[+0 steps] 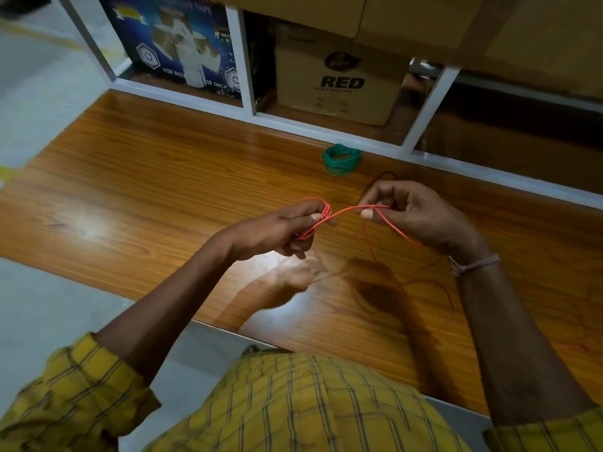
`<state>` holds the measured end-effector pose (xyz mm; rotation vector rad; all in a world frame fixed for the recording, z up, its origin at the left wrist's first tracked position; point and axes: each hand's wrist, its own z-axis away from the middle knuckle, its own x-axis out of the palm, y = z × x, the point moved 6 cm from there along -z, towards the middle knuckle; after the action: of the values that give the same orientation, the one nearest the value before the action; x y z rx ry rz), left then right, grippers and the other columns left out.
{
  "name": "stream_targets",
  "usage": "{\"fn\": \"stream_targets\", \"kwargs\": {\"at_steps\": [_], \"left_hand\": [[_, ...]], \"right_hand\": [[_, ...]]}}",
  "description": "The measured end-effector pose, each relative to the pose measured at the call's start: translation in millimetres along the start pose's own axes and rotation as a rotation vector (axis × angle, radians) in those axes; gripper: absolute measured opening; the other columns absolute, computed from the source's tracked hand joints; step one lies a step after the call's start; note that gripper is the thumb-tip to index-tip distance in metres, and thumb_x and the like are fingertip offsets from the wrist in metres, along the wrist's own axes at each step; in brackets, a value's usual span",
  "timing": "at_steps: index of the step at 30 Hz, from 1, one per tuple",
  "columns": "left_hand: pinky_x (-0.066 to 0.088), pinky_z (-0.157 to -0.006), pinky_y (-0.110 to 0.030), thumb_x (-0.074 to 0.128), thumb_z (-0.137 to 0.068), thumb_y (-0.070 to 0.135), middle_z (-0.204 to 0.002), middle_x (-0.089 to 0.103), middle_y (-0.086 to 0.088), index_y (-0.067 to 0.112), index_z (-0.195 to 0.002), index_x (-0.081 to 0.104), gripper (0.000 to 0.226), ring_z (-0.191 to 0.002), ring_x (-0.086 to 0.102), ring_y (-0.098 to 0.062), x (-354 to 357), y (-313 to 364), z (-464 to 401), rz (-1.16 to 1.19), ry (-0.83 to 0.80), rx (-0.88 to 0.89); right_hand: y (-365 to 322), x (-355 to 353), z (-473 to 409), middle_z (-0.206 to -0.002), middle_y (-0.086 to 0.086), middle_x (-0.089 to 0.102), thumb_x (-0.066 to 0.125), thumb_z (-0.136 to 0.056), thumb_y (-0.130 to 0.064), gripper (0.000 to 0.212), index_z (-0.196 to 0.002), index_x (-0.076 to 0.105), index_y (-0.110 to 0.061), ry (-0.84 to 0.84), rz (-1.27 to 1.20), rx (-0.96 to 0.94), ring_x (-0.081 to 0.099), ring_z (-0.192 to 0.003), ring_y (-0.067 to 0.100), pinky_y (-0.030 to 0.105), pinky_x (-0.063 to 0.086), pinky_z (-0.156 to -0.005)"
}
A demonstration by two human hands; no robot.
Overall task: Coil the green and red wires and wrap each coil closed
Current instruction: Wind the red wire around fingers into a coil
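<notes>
The green wire lies as a finished coil on the wooden table, near the far edge. Above the table's middle, my left hand grips a small bundle of red wire loops. A single strand of the red wire runs from that bundle to my right hand, which pinches it between thumb and fingers. The loose tail of the red wire drops from my right hand and trails on the table below my right wrist.
A thin black wire lies on the table just beyond my right hand. A white shelf frame stands behind the table with a blue tape box and a cardboard box marked RED.
</notes>
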<state>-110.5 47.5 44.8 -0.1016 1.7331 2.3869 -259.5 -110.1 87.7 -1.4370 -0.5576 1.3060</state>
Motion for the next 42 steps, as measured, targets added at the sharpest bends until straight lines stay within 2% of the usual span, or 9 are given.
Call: {"fn": "stream_targets", "kwargs": {"at_steps": [7, 16, 20, 24, 30, 33, 36, 39, 42], "left_hand": [[0.054, -0.083, -0.038, 0.025, -0.118, 0.03, -0.071, 0.023, -0.008, 0.007, -0.147, 0.05, 0.045, -0.048, 0.013, -0.015, 17.1, 12.0, 15.9, 0.441, -0.347, 0.035], [0.055, -0.074, -0.033, 0.025, -0.115, 0.032, -0.068, 0.03, 0.002, 0.006, -0.149, 0.045, 0.048, -0.045, 0.016, -0.006, 7.1, 41.2, 15.7, 1.13, -0.399, 0.292], [0.056, -0.077, -0.033, 0.022, -0.116, 0.034, -0.07, 0.032, 0.002, 0.006, -0.152, 0.042, 0.05, -0.047, 0.022, -0.006, -1.5, 44.4, 10.7, 1.23, -0.336, 0.338], [0.057, -0.105, -0.041, 0.019, -0.119, 0.033, -0.075, 0.047, -0.001, 0.009, -0.155, 0.043, 0.05, -0.053, 0.047, -0.009, -3.7, 31.7, -8.9, 1.331, -0.194, 0.359], [0.051, -0.113, -0.053, 0.038, -0.115, 0.031, -0.082, 0.066, -0.008, 0.013, -0.138, 0.059, 0.036, -0.085, 0.075, -0.024, -17.2, 13.5, -35.7, 1.367, 0.283, 0.382], [0.055, -0.109, -0.056, 0.038, -0.116, 0.027, -0.089, 0.067, -0.01, 0.014, -0.152, 0.048, 0.04, -0.109, 0.072, -0.031, -31.3, 1.5, -40.6, 1.188, 0.524, 0.429], [0.05, -0.115, -0.051, 0.03, -0.119, 0.026, -0.09, 0.061, -0.008, 0.015, -0.153, 0.039, 0.037, -0.103, 0.079, -0.028, -42.9, -0.5, -34.4, 0.611, 0.723, 0.424], [0.061, -0.095, -0.042, 0.032, -0.119, 0.033, -0.111, 0.065, -0.005, 0.02, -0.153, 0.039, 0.038, -0.103, 0.078, -0.015, -43.2, 2.8, -26.4, -0.161, 0.779, 0.292], [0.059, -0.077, -0.051, 0.031, -0.118, 0.039, -0.11, 0.069, -0.012, 0.019, -0.151, 0.038, 0.04, -0.089, 0.076, -0.021, -38.4, -8.4, -26.5, -0.542, 0.662, 0.194]], "right_hand": [[12.8, -2.9, -13.8, -0.076, 0.009, 0.051, 0.07, -0.093, 0.008, 0.025, -0.113, 0.069, -0.007, 0.054, 0.045, -0.014, 0.05, -0.068, 0.019, 0.031, 0.048, -0.069], [48.0, 41.1, -28.4, -0.072, 0.005, 0.052, 0.09, -0.082, -0.009, 0.032, -0.104, 0.066, -0.008, 0.161, -0.119, 0.032, 0.046, -0.063, 0.017, 0.027, 0.039, -0.057], [62.7, 43.6, -26.5, -0.074, 0.011, 0.064, 0.096, -0.073, -0.017, 0.044, -0.102, 0.062, -0.014, 0.308, 0.131, 0.075, 0.057, -0.063, 0.02, 0.037, 0.047, -0.06], [45.6, 55.5, -22.1, -0.087, 0.005, 0.068, 0.089, -0.081, -0.026, 0.045, -0.11, 0.056, -0.019, 0.342, 0.642, -0.002, 0.067, -0.078, 0.03, 0.037, 0.047, -0.06], [41.4, 85.7, -17.9, -0.085, 0.008, 0.072, 0.082, -0.082, -0.028, 0.038, -0.112, 0.061, -0.017, 0.261, 0.695, 0.037, 0.071, -0.081, 0.033, 0.036, 0.049, -0.062], [48.1, 88.8, -16.2, -0.072, 0.005, 0.073, 0.089, -0.08, -0.02, 0.037, -0.106, 0.064, -0.012, 0.213, 0.26, 0.249, 0.069, -0.059, 0.017, 0.024, 0.047, -0.049], [51.1, 93.6, -8.5, -0.059, 0.006, 0.071, 0.093, -0.078, -0.009, 0.044, -0.103, 0.057, -0.009, 0.156, -0.147, 0.399, 0.06, -0.039, 0.012, 0.018, 0.037, -0.036], [51.7, 87.3, -7.0, -0.055, 0.003, 0.069, 0.094, -0.077, -0.008, 0.036, -0.092, 0.061, -0.012, 0.102, -0.131, 0.44, 0.058, -0.039, 0.011, 0.018, 0.037, -0.036], [54.0, 72.9, -7.3, -0.053, 0.0, 0.068, 0.091, -0.08, -0.01, 0.023, -0.077, 0.069, -0.014, 0.028, 0.034, 0.439, 0.061, -0.044, 0.01, 0.02, 0.04, -0.041]]}}
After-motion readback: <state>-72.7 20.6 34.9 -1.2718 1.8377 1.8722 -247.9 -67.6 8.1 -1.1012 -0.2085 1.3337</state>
